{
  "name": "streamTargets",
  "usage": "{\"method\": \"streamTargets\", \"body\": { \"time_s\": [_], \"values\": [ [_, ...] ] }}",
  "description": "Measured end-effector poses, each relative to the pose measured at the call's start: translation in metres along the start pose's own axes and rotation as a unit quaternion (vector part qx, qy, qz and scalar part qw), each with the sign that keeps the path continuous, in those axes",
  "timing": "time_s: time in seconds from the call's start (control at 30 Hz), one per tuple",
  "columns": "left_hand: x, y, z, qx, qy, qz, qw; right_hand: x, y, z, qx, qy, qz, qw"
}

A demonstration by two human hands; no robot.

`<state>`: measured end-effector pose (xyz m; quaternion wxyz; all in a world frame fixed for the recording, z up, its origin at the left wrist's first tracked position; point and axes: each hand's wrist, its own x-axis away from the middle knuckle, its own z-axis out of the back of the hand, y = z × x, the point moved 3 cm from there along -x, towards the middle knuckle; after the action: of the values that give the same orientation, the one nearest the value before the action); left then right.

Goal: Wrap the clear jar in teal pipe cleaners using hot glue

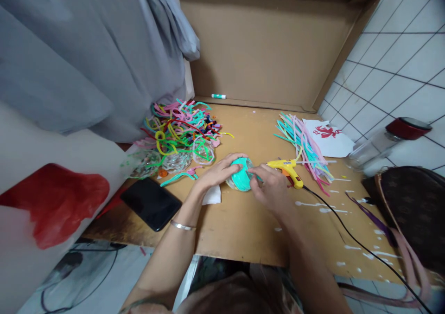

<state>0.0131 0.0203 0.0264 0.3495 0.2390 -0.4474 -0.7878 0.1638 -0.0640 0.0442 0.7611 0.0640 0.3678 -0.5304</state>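
A round turquoise disc with a clear rim [241,178] lies on the brown table [243,226] in front of me. My left hand [219,170] curls over its left and top edge, fingers resting on it. My right hand [269,189] pinches its right edge with thumb and fingertips. A yellow glue gun [288,169] lies on the table just right of my right hand, its black cord [347,235] running off to the lower right.
A heap of coloured pipe cleaners [181,128] and clear round lids [175,161] sits at left. Straight pastel sticks [306,144] lie at right by white paper [330,137]. A black phone [151,203], a jar [385,142], a brown bag [413,212], a glue stick [219,96] and a cardboard wall [264,49] surround the spot.
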Motion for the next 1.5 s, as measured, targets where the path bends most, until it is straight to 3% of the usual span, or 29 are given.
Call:
{"method": "streamTargets", "body": {
  "time_s": [0.6, 1.13, 1.5],
  "values": [
    [-0.0022, -0.0059, -0.0008, -0.004, -0.001, -0.011, 1.0, -0.0002, -0.0009, -0.0012, 0.01, -0.018, -0.005, 1.0],
    [-0.0063, -0.0044, -0.0071, 0.035, 0.05, -0.012, 0.998, 0.0002, -0.0017, -0.0024, 0.03, -0.019, -0.013, 0.999],
    [-0.0057, -0.0036, -0.008, 0.042, 0.039, -0.005, 0.998, 0.0002, -0.0014, -0.0029, 0.01, -0.029, -0.013, 0.999]
  ]
}}
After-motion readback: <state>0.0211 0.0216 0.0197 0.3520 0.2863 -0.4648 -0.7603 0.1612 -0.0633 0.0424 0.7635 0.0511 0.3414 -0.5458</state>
